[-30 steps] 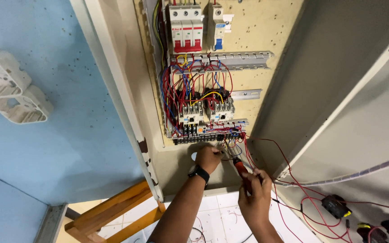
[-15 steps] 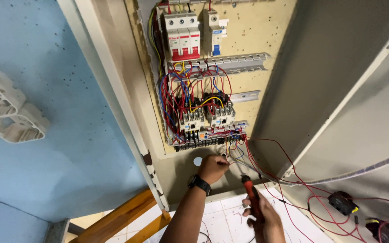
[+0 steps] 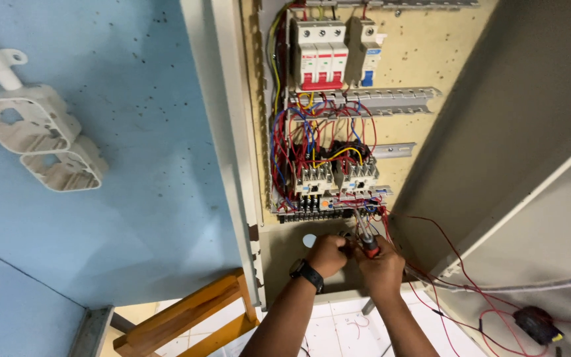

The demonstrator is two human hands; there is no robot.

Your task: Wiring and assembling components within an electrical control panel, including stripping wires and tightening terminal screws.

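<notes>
Both hands have closed together since half a second back, when the right hand [image 3: 381, 268] sat lower right with the screwdriver [image 3: 367, 243] clear of the panel. Now it is fisted round the red handle, with the shaft angled up toward the terminal strip [image 3: 312, 213] at lower centre. The left hand [image 3: 328, 254], watch [image 3: 305, 272] on its wrist, is curled just beside it; what its fingers pinch, if anything, I cannot tell.

Risk, as I judge it: the metal tip could slip off a small screw and bridge neighbouring terminals, or snag the loose red wires [image 3: 444, 264] trailing to the lower right and pull one free.

Wires are thin, glossy, looped in red, blue and yellow. Breakers [image 3: 318, 53] at top centre are blocky white plastic. The backplate [image 3: 424, 59] is matt cream.
</notes>
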